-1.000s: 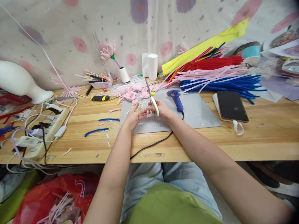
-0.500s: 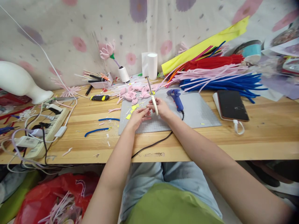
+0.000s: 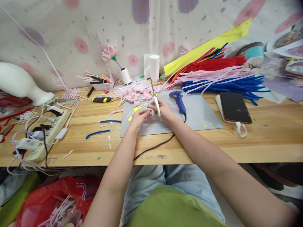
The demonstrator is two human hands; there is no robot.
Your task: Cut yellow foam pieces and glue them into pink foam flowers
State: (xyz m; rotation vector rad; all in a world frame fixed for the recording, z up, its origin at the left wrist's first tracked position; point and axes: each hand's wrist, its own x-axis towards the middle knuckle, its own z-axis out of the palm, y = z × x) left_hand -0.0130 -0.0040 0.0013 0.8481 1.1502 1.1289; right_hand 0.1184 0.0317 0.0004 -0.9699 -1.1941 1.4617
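My right hand (image 3: 163, 111) is closed around scissors (image 3: 156, 106) with cream-white handles, their blades pointing away from me toward the back of the table. Beside it, my left hand (image 3: 140, 119) is closed in a pinch, its fingertips almost meeting those of the right. Something thin and pale shows at the left fingertips, too small to name. Both hands are over a grey cutting mat (image 3: 199, 116). Just beyond them lie yellow scraps (image 3: 136, 108), short white bits and pink fuzzy petal shapes (image 3: 131, 97). A blue glue gun (image 3: 178, 100) rests right of my right hand.
Bundles of blue pipe cleaners (image 3: 227, 85) and red pipe cleaners (image 3: 217, 63) lie at the back right. A black-topped device (image 3: 235, 107) is at the right. A pink flower (image 3: 109, 53) stands in a white spool. At left are a power strip (image 3: 50, 132) and a utility knife (image 3: 101, 99).
My left fingers have curled in slightly, and the scissors have shifted very slightly at the tip. The other things on the table stay where they were.
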